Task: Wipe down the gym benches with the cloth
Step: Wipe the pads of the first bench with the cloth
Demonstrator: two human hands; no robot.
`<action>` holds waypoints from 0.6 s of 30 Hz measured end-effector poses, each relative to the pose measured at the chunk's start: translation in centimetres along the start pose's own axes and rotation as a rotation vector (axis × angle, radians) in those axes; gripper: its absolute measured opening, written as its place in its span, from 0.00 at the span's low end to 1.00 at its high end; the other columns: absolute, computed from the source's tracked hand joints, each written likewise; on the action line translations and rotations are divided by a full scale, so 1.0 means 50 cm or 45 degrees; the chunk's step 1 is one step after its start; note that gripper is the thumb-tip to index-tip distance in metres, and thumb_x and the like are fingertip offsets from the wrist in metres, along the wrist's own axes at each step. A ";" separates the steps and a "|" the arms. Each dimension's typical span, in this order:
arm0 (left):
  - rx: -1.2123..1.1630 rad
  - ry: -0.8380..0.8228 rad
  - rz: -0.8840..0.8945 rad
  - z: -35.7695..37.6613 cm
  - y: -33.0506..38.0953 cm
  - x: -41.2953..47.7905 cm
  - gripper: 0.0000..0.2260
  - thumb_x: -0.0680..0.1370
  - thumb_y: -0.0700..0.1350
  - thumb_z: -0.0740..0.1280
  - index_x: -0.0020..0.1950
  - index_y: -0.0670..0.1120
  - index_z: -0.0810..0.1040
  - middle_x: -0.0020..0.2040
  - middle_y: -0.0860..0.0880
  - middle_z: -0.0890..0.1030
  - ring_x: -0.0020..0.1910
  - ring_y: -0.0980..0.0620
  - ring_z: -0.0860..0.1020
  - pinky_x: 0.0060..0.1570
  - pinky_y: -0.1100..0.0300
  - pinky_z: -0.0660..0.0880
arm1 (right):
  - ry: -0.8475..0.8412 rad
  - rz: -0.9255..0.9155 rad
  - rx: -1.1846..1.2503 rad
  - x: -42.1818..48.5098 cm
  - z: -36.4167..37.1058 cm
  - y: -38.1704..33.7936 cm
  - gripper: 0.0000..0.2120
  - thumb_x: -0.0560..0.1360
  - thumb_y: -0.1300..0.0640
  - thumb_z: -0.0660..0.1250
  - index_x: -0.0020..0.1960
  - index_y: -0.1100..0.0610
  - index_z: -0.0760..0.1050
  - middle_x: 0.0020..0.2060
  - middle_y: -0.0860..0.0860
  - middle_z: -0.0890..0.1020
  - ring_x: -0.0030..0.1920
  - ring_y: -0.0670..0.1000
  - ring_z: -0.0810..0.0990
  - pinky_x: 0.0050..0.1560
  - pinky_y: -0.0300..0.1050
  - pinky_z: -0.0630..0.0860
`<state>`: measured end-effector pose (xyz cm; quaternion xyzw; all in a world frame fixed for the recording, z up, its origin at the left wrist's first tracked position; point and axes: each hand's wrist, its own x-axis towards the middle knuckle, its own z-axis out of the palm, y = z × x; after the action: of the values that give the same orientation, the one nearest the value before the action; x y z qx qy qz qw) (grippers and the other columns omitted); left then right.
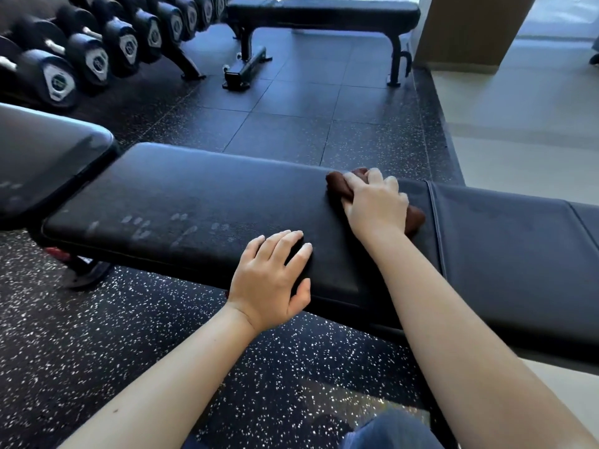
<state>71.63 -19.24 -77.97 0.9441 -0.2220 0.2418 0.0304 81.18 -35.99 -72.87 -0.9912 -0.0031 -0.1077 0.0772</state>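
The right hand [376, 202] grips the bunched cloth [335, 186], pressing it on the bench [201, 186] near its far edge. Smudges [181, 225] lie leftward along the bench's length. The left hand [272, 280] rests flat on the near edge, holding nothing.

Near bench [194, 202] in front; second bench [324, 11] behind; dumbbell rack [97, 56] far left.

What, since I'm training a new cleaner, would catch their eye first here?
The right hand grips a crumpled brown cloth on the long black padded bench, centre right. The left hand rests flat on its near edge, beside pale finger smudges; black dumbbells line a rack upper left.
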 end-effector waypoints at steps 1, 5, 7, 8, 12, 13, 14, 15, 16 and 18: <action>-0.015 -0.010 -0.004 -0.001 0.000 -0.002 0.21 0.72 0.52 0.58 0.57 0.42 0.80 0.59 0.42 0.79 0.58 0.43 0.75 0.57 0.47 0.68 | 0.007 -0.010 -0.011 -0.024 -0.001 0.002 0.18 0.78 0.50 0.59 0.68 0.45 0.67 0.63 0.54 0.69 0.61 0.59 0.66 0.55 0.54 0.67; -0.045 -0.004 0.007 0.005 -0.002 -0.002 0.21 0.72 0.52 0.59 0.57 0.42 0.80 0.60 0.42 0.79 0.59 0.43 0.76 0.57 0.46 0.69 | 0.230 -0.127 0.031 -0.136 -0.006 0.011 0.19 0.68 0.54 0.72 0.59 0.50 0.76 0.50 0.57 0.77 0.47 0.62 0.75 0.40 0.53 0.72; -0.050 0.013 0.012 0.006 -0.002 -0.004 0.21 0.72 0.52 0.59 0.57 0.42 0.80 0.60 0.41 0.79 0.59 0.43 0.76 0.57 0.46 0.69 | 0.300 -0.159 0.022 -0.156 -0.001 0.012 0.19 0.63 0.55 0.76 0.53 0.52 0.80 0.44 0.57 0.79 0.39 0.62 0.76 0.33 0.51 0.72; -0.052 0.027 0.016 0.008 -0.003 -0.003 0.21 0.72 0.52 0.59 0.57 0.42 0.80 0.60 0.41 0.79 0.59 0.43 0.76 0.57 0.46 0.69 | 0.291 -0.166 0.021 -0.150 0.000 0.012 0.19 0.63 0.55 0.77 0.53 0.51 0.80 0.44 0.57 0.79 0.38 0.62 0.76 0.33 0.50 0.72; -0.091 0.058 0.029 0.015 -0.003 -0.002 0.21 0.72 0.51 0.59 0.56 0.42 0.81 0.59 0.41 0.79 0.58 0.42 0.77 0.56 0.46 0.70 | 0.133 -0.138 0.057 -0.069 0.008 -0.003 0.18 0.72 0.49 0.69 0.62 0.46 0.75 0.56 0.54 0.77 0.52 0.62 0.74 0.46 0.54 0.70; -0.095 0.064 0.032 0.016 -0.004 -0.001 0.21 0.71 0.51 0.59 0.56 0.42 0.81 0.59 0.41 0.79 0.58 0.42 0.77 0.56 0.47 0.70 | 0.097 -0.123 0.048 -0.040 0.012 -0.009 0.19 0.74 0.47 0.65 0.65 0.44 0.72 0.59 0.52 0.75 0.56 0.60 0.72 0.50 0.54 0.69; -0.094 0.071 0.036 0.017 -0.004 -0.001 0.21 0.71 0.51 0.59 0.56 0.42 0.81 0.59 0.41 0.79 0.58 0.42 0.78 0.56 0.47 0.70 | 0.074 -0.110 0.032 -0.009 0.018 -0.015 0.19 0.76 0.46 0.63 0.66 0.43 0.70 0.61 0.51 0.73 0.58 0.59 0.70 0.52 0.53 0.69; -0.093 0.079 0.040 0.018 -0.005 -0.001 0.21 0.71 0.52 0.59 0.56 0.42 0.81 0.59 0.41 0.79 0.58 0.42 0.78 0.56 0.47 0.70 | 0.055 -0.092 0.018 0.021 0.020 -0.022 0.18 0.77 0.45 0.61 0.67 0.42 0.69 0.62 0.50 0.72 0.59 0.58 0.69 0.53 0.52 0.68; -0.093 0.088 0.043 0.019 -0.006 -0.001 0.21 0.71 0.52 0.59 0.56 0.42 0.81 0.59 0.41 0.79 0.58 0.42 0.78 0.55 0.47 0.70 | 0.036 -0.070 0.011 0.048 0.021 -0.028 0.18 0.77 0.45 0.59 0.67 0.42 0.68 0.63 0.50 0.71 0.59 0.58 0.69 0.54 0.52 0.68; -0.092 0.098 0.036 0.020 -0.006 0.000 0.21 0.71 0.52 0.59 0.56 0.42 0.81 0.59 0.41 0.79 0.58 0.43 0.78 0.55 0.47 0.70 | -0.015 -0.031 0.022 0.085 0.025 -0.037 0.17 0.78 0.44 0.58 0.67 0.41 0.68 0.62 0.50 0.71 0.60 0.57 0.68 0.55 0.52 0.68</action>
<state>72.20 -19.15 -78.87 0.9291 -0.2426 0.2702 0.0697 85.57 -34.03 -72.87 -0.9909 -0.0167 -0.1030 0.0845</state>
